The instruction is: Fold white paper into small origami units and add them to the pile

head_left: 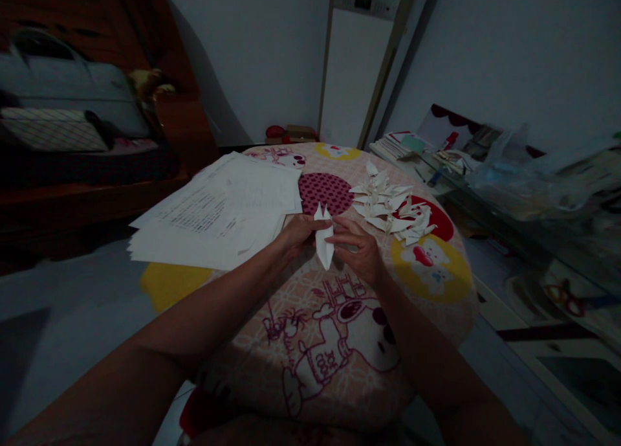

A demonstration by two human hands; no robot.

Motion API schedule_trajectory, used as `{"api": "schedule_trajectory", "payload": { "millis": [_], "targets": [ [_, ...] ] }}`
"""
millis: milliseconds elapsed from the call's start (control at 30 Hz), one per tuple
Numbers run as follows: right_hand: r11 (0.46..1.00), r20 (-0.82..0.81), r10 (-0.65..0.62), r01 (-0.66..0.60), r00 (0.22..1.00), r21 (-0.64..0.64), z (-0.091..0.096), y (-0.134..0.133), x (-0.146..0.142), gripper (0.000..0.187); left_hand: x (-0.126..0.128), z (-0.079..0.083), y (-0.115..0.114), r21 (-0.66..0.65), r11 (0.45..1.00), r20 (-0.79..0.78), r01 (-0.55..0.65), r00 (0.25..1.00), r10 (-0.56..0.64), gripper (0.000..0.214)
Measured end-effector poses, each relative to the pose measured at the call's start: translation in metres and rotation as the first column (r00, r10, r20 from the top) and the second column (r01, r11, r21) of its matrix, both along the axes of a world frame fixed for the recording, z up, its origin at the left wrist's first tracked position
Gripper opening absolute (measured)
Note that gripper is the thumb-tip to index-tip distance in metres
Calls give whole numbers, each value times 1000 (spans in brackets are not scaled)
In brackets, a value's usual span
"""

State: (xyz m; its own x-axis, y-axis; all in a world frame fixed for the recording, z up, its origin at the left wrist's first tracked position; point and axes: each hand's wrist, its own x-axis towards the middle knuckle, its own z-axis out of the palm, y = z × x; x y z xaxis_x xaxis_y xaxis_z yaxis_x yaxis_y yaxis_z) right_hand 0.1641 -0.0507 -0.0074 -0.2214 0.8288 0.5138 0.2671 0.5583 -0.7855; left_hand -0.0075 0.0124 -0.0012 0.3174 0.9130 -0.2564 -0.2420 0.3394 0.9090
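Observation:
Both my hands hold a small folded white paper piece above the round table with the patterned cloth. My left hand pinches its left edge with closed fingers. My right hand grips its right side, fingers curled. The piece has two pointed tips at the top and one long point hanging down. A pile of several finished folded paper shapes lies on the cloth just beyond my right hand. A stack of white printed sheets lies to the left of my left hand.
A dark sofa with bags and cushions stands at the left. A cluttered low glass shelf with books, plastic bags and scissors runs along the right. A white door stands behind the table.

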Motion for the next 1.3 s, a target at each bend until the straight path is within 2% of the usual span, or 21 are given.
{"api": "schedule_trajectory", "payload": {
  "millis": [300, 600, 733, 833, 967, 1167, 1300],
  "targets": [
    [999, 47, 31, -32, 998, 22, 1, -3, -1, 21, -1, 1, 0, -68, 997, 25, 34, 999, -32, 7],
    [998, 57, 19, -22, 998, 54, 5, -5, -1, 19, 0, -3, 1, -87, 996, 25, 30, 999, -28, 6],
    [997, 94, -31, 24, 995, 69, 3, -4, -1, 20, 2, -2, -2, -68, 998, 22, 17, 1000, -15, 6],
    [989, 130, -68, 49, 989, 139, 0, -1, 0, 22, 5, 0, -6, -82, 996, 7, 33, 999, -32, 7],
    [973, 240, -67, 10, 969, 232, -4, 2, 2, 27, 6, -1, -7, -116, 992, 35, 48, 998, -44, 5],
    [929, 299, -140, 21, 944, 369, -1, 0, 1, 27, -1, 0, -3, -87, 975, 60, 204, 978, -200, 12],
    [898, 349, -172, 0, 921, 440, -2, 2, 0, 26, -4, 4, -1, -91, 969, 50, 228, 973, -224, 14]
  ]
}}
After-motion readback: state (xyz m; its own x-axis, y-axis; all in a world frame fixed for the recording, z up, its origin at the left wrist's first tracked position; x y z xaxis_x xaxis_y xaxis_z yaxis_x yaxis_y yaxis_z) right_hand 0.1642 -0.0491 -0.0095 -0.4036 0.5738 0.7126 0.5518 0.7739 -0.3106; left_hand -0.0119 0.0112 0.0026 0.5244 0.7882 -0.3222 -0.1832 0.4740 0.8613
